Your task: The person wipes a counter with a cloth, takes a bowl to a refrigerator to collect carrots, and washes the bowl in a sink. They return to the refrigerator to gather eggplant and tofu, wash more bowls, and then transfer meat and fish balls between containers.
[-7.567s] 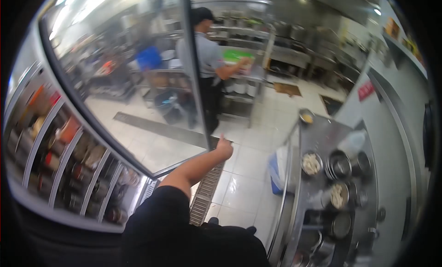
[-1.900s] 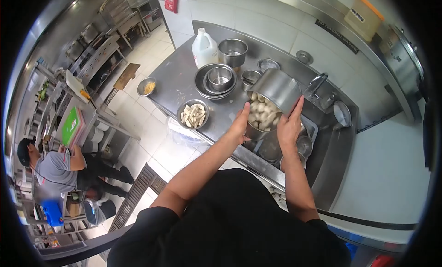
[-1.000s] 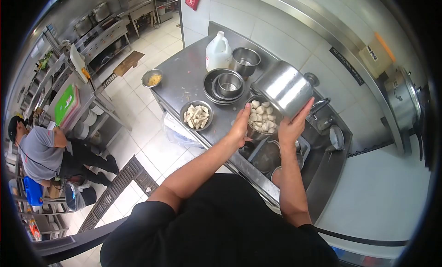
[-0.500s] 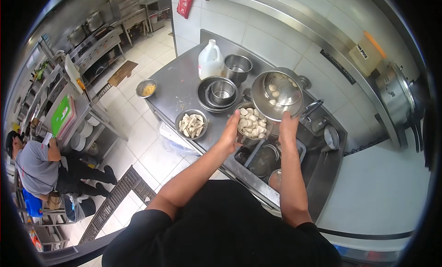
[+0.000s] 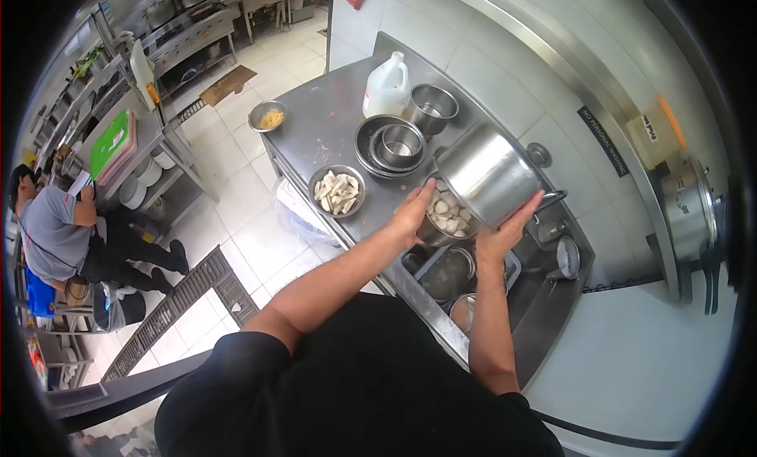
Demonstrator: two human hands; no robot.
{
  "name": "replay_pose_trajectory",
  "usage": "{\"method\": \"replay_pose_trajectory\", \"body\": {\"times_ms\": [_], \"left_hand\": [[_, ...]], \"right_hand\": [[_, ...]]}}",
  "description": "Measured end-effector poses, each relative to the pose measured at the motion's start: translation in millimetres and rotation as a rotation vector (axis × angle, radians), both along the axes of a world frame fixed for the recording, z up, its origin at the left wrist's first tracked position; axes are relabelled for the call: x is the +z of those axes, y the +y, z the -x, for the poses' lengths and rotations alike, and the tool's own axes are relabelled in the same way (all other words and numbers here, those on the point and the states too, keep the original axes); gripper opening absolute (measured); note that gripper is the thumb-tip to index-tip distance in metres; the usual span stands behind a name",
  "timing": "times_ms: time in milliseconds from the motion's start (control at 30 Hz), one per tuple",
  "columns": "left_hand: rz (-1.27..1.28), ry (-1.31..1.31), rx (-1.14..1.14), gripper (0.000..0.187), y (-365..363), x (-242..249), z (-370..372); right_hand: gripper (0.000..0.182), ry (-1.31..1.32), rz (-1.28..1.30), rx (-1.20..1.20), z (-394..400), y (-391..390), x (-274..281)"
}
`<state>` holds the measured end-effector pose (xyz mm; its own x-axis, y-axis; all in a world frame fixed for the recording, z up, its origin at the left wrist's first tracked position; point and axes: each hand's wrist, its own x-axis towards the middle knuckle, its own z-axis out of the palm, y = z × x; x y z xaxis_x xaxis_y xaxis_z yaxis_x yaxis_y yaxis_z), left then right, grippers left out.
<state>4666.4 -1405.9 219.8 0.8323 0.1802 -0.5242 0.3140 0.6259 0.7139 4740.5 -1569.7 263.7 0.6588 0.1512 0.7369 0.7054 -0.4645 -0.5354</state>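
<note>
My right hand (image 5: 507, 235) grips a large steel pot (image 5: 493, 173), which is tipped steeply with its mouth down over a smaller pot. That smaller steel pot (image 5: 432, 235) holds many pale, rounded pieces (image 5: 449, 214) that look like mushrooms. Around its left side my left hand (image 5: 413, 214) is closed, thumb up at the rim. The tipped pot hides part of the smaller one, and its own inside is out of sight. To the left on the counter, a steel bowl (image 5: 361, 198) holds pale elongated pieces (image 5: 337, 191).
Nested bowls (image 5: 377, 159), another pot (image 5: 435, 108) and a white jug (image 5: 386, 86) stand behind on the steel counter (image 5: 311, 130). A bowl of yellow shreds (image 5: 270, 116) is at the far-left corner. Below my hands lies a sink (image 5: 536, 299). A person (image 5: 63, 228) works at left.
The large pot has tipped much further over, from showing its inside to showing its outside. My right hand has shifted along with it. My left hand stays on the smaller pot.
</note>
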Motion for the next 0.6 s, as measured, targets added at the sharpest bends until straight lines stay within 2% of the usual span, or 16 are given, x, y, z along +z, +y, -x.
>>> {"method": "replay_pose_trajectory", "body": {"times_ms": [100, 200, 333, 433, 533, 600], "left_hand": [[0.044, -0.061, -0.032, 0.091, 2, 4, 2], [-0.037, -0.046, -0.008, 0.088, 1, -2, 0], [0.007, -0.061, -0.006, 0.08, 2, 3, -2], [0.022, -0.069, -0.002, 0.076, -4, 24, 7], [0.081, -0.136, -0.05, 0.076, -1, 26, 5], [0.082, -0.118, -0.06, 0.077, -5, 29, 6]], "right_hand": [[0.098, -0.147, -0.152, 0.082, 3, 0, 0], [0.101, -0.027, 0.162, -0.005, -12, -12, -13], [0.094, -0.07, -0.046, 0.034, -7, -3, -7], [0.091, -0.05, -0.101, 0.028, -16, 2, 5], [0.085, 0.223, -0.444, 0.119, -33, 6, -2], [0.085, 0.287, -0.502, 0.12, -37, 5, -8]]}}
